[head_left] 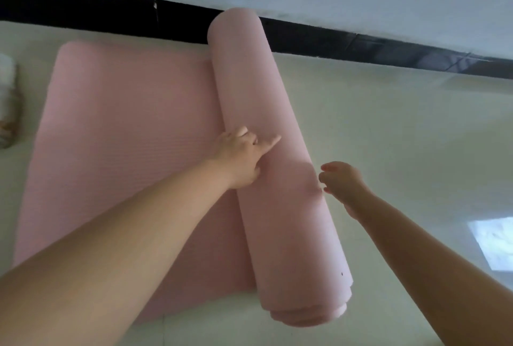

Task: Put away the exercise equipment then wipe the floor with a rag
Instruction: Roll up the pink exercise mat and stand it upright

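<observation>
Mat: pink exercise mat (116, 134) on the pale floor (388, 123), partly rolled; the rolled part (266, 151) lies along its right side, far end against the black baseboard (111, 12).
Left hand (238, 157): rests on the roll's left flank, index finger extended, other fingers curled, gripping nothing.
Right hand (341, 179): just right of the roll, fingers loosely curled, empty.
Left edge: blurred pale object (7, 101), unidentifiable.

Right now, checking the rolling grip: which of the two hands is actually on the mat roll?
The left hand, resting on the pink mat roll. The right hand hangs beside it, fingers loosely curled, holding nothing.
</observation>
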Tool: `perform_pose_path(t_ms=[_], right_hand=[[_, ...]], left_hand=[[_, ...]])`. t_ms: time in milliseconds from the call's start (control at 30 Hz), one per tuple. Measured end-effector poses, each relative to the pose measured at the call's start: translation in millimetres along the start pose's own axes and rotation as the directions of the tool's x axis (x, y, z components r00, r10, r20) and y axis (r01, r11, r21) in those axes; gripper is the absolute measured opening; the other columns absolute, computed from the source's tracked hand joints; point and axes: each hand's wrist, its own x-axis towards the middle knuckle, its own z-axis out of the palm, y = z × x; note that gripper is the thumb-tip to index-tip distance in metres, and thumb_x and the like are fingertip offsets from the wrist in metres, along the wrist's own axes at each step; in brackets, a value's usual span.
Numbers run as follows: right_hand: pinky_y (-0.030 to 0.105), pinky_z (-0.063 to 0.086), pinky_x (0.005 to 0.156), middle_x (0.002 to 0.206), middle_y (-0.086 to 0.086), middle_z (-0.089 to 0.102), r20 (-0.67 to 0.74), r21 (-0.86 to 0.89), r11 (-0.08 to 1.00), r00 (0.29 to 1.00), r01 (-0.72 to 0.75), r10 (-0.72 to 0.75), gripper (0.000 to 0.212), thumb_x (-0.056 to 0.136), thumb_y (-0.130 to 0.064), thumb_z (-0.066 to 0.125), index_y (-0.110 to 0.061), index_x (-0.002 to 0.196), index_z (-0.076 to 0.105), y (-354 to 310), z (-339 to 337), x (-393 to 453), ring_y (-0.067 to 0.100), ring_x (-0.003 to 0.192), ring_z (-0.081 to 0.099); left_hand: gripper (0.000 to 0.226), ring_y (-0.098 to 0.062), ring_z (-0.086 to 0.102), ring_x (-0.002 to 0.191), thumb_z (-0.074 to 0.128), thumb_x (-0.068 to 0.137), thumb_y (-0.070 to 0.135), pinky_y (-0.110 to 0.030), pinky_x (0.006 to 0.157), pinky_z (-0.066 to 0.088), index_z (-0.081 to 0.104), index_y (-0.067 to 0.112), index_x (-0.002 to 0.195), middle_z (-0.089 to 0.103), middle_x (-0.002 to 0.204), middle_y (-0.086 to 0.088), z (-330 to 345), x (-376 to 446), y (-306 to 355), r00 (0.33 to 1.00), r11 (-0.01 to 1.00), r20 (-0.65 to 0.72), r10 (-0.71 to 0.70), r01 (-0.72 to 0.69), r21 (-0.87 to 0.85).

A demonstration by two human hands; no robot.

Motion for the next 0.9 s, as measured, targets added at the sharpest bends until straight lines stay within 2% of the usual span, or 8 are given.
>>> perform_pose_path(t_ms=[100,233,367,533,633,767,833,900], right_hand=[[0.028,0.035,0.061,0.085,0.017,0.05,0.069,-0.177,0.984,0.997,-0.014,0.026,0.025,0.09,-0.006,0.042,0.009,0.095,0.063,3.7,10.9,-25.5,0.025,0.078,0.046],[0.028,0.044,0.088,0.123,0.016,0.059,0.057,-0.135,0.99,0.998,0.046,-0.039,0.032,0.092,-0.016,0.055,-0.005,0.121,0.062,-10.0,13.0,-37.1,0.029,0.108,0.057],[0.023,0.037,0.083,0.119,0.007,0.058,0.224,-0.116,0.986,0.97,0.123,-0.095,0.021,0.089,-0.019,0.059,-0.014,0.108,0.068,-18.3,6.0,-33.3,0.018,0.098,0.05],[0.02,0.041,0.07,0.095,0.005,0.062,0.353,-0.007,0.977,0.915,0.211,-0.196,0.03,0.088,0.004,0.042,-0.02,0.089,0.06,-18.7,5.1,-25.7,0.02,0.092,0.055],[0.03,0.05,0.082,0.082,0.004,0.058,0.394,0.164,0.977,0.899,0.137,-0.192,0.036,0.09,0.008,0.043,-0.009,0.12,0.051,-19.3,11.8,-18.3,0.023,0.08,0.062],[0.021,0.044,0.052,0.065,0.005,0.053,0.403,-0.077,0.961,0.89,0.266,-0.214,0.043,0.09,-0.001,0.045,-0.01,0.131,0.052,-28.7,39.3,-19.0,0.016,0.05,0.051],[0.017,0.036,0.05,0.074,0.005,0.062,0.351,-0.129,0.916,0.882,0.379,-0.315,0.032,0.09,-0.009,0.048,-0.012,0.117,0.065,-38.5,47.6,-23.6,0.018,0.057,0.05],[0.014,0.039,0.057,0.106,0.008,0.068,0.345,-0.069,0.904,0.86,0.422,-0.375,0.028,0.09,-0.012,0.052,-0.016,0.111,0.069,-46.5,54.4,-30.4,0.02,0.079,0.055]], left_hand=[[0.059,-0.026,0.03,0.131,0.042,0.092,0.013,-0.036,0.102,0.033,0.029,0.031,0.146,0.044,0.135,-0.007,-2.0,5.1,-2.4,0.999,0.999,0.034,0.004,-0.005,0.036],[0.039,-0.024,0.027,0.135,0.044,0.091,0.011,-0.038,0.102,0.034,0.057,0.016,0.127,0.04,0.142,-0.004,-6.8,1.9,-10.6,0.997,0.998,-0.053,0.046,-0.044,0.052],[0.037,-0.02,0.033,0.138,0.04,0.096,0.024,-0.032,0.107,0.032,0.058,0.005,0.122,0.04,0.148,-0.003,-6.0,-6.5,-25.8,0.995,0.998,-0.085,0.043,-0.046,-0.038],[0.059,-0.029,0.044,0.121,0.039,0.094,0.053,-0.033,0.099,0.037,0.027,0.032,0.147,0.053,0.122,-0.011,-8.1,-25.7,-27.9,0.994,0.997,-0.072,-0.079,0.078,-0.008],[0.057,-0.031,0.04,0.126,0.039,0.092,0.057,-0.036,0.102,0.036,0.032,0.037,0.144,0.049,0.129,-0.015,-0.4,-42.4,-31.4,0.968,0.968,-0.031,-0.248,0.247,-0.045],[0.053,-0.031,0.042,0.126,0.04,0.089,0.058,-0.039,0.101,0.041,0.054,0.025,0.13,0.054,0.128,-0.014,1.5,-62.1,-36.1,0.906,0.912,-0.108,-0.409,0.401,-0.083],[0.051,-0.03,0.045,0.124,0.047,0.089,0.055,-0.038,0.096,0.042,0.059,0.017,0.12,0.051,0.131,-0.009,-2.1,-67.9,-37.0,0.866,0.871,-0.09,-0.491,0.487,-0.071],[0.06,-0.031,0.05,0.12,0.048,0.085,0.061,-0.038,0.094,0.045,0.061,0.011,0.116,0.052,0.128,-0.009,-3.8,-74.6,-42.7,0.816,0.814,-0.005,-0.578,0.576,-0.076]])
